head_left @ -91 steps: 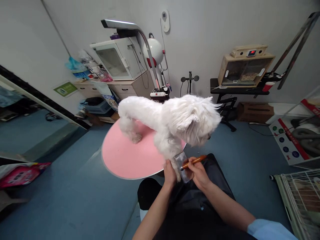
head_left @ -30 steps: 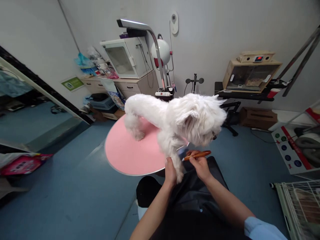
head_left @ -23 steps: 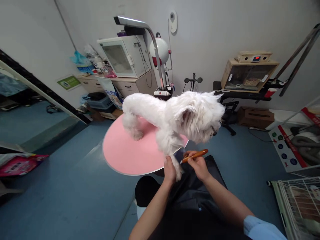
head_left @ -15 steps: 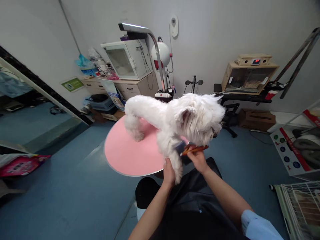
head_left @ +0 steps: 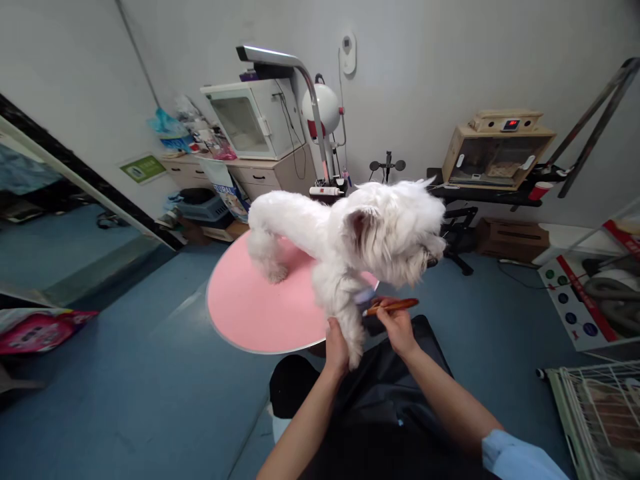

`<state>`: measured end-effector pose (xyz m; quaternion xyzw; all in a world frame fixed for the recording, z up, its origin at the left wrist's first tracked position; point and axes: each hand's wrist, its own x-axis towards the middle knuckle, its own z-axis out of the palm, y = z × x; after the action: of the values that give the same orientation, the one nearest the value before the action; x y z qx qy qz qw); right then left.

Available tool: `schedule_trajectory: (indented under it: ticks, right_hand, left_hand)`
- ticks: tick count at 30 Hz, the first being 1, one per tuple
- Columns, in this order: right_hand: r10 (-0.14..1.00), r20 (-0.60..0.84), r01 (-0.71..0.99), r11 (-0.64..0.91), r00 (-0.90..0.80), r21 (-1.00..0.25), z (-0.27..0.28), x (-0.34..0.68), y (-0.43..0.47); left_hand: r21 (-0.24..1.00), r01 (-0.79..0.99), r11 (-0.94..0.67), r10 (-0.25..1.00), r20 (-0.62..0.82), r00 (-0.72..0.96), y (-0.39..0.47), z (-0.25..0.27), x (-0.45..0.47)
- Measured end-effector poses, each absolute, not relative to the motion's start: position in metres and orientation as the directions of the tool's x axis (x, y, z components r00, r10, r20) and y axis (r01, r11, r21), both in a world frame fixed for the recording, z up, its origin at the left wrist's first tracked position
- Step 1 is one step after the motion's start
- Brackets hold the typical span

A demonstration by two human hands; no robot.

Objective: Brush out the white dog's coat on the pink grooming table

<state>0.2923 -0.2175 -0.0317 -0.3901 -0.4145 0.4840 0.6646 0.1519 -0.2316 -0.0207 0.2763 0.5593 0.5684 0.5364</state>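
A white fluffy dog (head_left: 295,217) stands on a round pink grooming table (head_left: 265,313), its head turned to the right. My left hand (head_left: 337,347) is closed around the lower part of the dog's front leg (head_left: 354,337), whose paw hangs past the table's near edge. In my right hand (head_left: 399,328) is a slicker brush (head_left: 403,304) with an orange-brown wooden handle. Its head, smeared by motion, is close beside the raised front leg, under the dog's chin. Whether the bristles touch the fur I cannot tell.
Behind the table rises a curved metal grooming arm (head_left: 315,100). A white cabinet (head_left: 280,123) stands on drawers at the back left. To the right are a wooden box (head_left: 455,157) on a black shelf and a wire cage (head_left: 595,407) on the blue floor.
The brush head has shifted and tilted slightly beside the leg, its handle now more level. The dog's head has lifted and turned a little further away. My left hand keeps its hold.
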Motion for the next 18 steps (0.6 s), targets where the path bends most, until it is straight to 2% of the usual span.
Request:
schedule_trajectory:
  ticks: [2,5,6,9,12,16,18]
  right_hand:
    - [0.937,0.096,-0.372,0.226,0.336,-0.900,-0.034,0.288,-0.222]
    - [0.978,-0.063,-0.519,0.051,0.201,-0.853,-0.035,0.282,-0.228]
    - [0.973,-0.092,-0.537,0.037,0.212,-0.843,-0.035,0.281,-0.230]
    - [0.933,-0.117,-0.555,0.099,0.340,-0.826,-0.035,0.280,-0.231]
    - [0.968,-0.151,-0.595,-0.002,0.201,-0.804,-0.036,0.279,-0.231]
    - [0.925,-0.138,-0.557,0.090,0.354,-0.826,-0.039,0.279,-0.232]
    - [0.940,-0.166,-0.594,0.047,0.299,-0.803,-0.040,0.278,-0.233]
  left_hand:
    - [0.953,-0.229,0.196,0.928,-0.256,-0.271,-0.231,-0.020,0.153]
    - [0.934,-0.191,0.301,0.902,-0.344,-0.263,-0.231,-0.018,0.155]
    - [0.929,-0.184,0.322,0.895,-0.362,-0.260,-0.231,-0.017,0.155]
    - [0.940,-0.153,0.304,0.907,-0.335,-0.255,-0.230,-0.014,0.156]
    - [0.949,-0.106,0.297,0.915,-0.315,-0.254,-0.229,-0.011,0.156]
    - [0.961,-0.101,0.257,0.928,-0.275,-0.252,-0.229,-0.010,0.158]
    - [0.964,-0.116,0.240,0.934,-0.262,-0.243,-0.229,-0.010,0.158]
